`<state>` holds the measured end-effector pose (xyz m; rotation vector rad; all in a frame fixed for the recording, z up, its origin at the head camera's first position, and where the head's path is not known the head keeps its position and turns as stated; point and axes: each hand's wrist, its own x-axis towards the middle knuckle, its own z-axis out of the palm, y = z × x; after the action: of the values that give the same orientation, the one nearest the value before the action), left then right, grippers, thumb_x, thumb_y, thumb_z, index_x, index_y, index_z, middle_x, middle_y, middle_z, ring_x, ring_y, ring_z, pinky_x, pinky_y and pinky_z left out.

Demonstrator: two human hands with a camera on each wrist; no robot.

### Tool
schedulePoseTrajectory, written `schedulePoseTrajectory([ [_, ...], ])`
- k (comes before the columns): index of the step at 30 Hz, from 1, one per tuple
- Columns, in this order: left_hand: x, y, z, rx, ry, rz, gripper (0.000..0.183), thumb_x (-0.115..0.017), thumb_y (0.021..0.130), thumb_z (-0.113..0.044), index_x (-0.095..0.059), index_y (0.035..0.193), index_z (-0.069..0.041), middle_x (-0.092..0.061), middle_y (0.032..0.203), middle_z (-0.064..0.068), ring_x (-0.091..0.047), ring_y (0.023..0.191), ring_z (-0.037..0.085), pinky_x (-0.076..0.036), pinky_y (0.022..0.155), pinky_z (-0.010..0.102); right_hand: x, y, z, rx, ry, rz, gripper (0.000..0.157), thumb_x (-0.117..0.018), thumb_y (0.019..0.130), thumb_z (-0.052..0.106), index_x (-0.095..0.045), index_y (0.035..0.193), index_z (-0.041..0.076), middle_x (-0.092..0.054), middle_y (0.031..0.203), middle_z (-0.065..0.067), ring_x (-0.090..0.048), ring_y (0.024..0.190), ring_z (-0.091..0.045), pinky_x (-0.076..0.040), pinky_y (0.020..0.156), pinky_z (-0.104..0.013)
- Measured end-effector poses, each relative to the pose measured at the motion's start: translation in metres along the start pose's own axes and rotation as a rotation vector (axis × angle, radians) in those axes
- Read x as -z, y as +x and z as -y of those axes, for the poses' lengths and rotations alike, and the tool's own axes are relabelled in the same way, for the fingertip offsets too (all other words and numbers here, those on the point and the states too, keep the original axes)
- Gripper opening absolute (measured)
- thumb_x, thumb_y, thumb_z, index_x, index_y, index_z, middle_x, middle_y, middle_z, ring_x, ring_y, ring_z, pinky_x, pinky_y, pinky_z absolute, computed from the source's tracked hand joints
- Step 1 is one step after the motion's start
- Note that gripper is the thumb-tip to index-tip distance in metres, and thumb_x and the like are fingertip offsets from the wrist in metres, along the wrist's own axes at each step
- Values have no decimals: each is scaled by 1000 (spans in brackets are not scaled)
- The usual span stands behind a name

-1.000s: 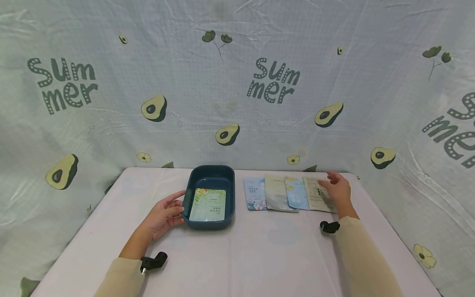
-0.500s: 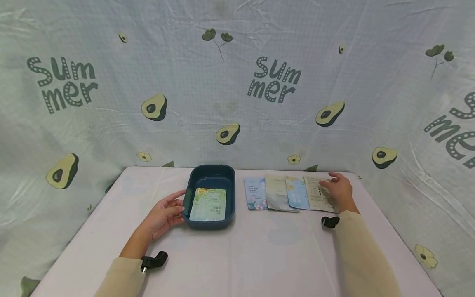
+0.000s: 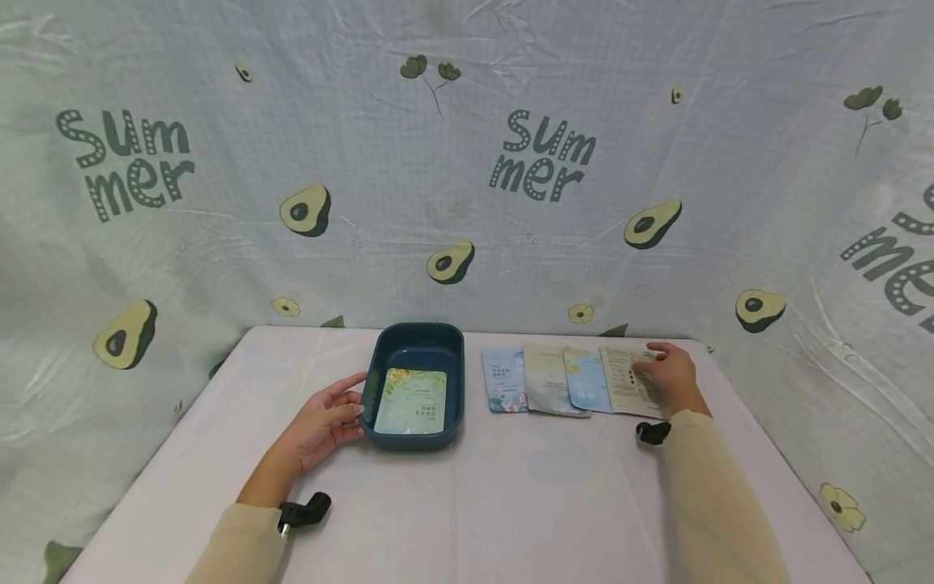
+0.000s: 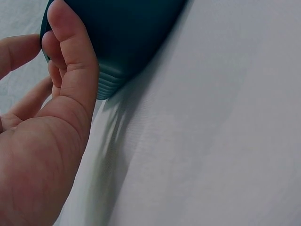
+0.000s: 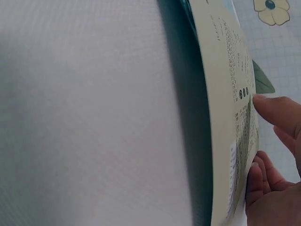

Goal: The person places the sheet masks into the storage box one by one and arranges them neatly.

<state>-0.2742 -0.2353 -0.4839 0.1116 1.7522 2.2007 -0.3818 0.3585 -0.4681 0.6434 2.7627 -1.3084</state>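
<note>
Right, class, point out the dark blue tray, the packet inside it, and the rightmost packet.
Dark blue tray (image 3: 414, 443): head view, on its near outer wall.
Packet inside the tray (image 3: 411, 403): head view, middle of its face.
Rightmost packet (image 5: 229, 117): right wrist view, on its printed face.

Avocado-print cloth (image 3: 365, 130) behind pale table (image 3: 511, 519)

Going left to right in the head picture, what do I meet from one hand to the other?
Left hand → dark blue tray → blue flowery packet → beige packet → blue-and-yellow packet → cream packet with printed text → right hand.
</note>
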Motion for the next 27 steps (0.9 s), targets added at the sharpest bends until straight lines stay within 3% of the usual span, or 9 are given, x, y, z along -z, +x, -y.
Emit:
schedulePoseTrajectory([
  [11, -1, 1, 0, 23, 19, -25, 71, -56, 100, -2, -23, 163, -10, -58, 110, 1, -65, 80, 11, -60, 76, 25, -3, 5, -2, -2, -33, 0, 66, -66, 96, 15, -39, 155, 2, -32, 159, -31, -37, 142, -48, -33, 118, -59],
  [27, -1, 0, -1, 8, 3, 1, 71, -55, 101, -2, -21, 163, -8, -59, 109, 1, -65, 80, 10, -60, 75, 25, -2, 7, -4, -13, -36, 18, 75, -67, 95, 19, -31, 158, 2, -35, 157, -32, -41, 138, -46, -37, 114, -58],
])
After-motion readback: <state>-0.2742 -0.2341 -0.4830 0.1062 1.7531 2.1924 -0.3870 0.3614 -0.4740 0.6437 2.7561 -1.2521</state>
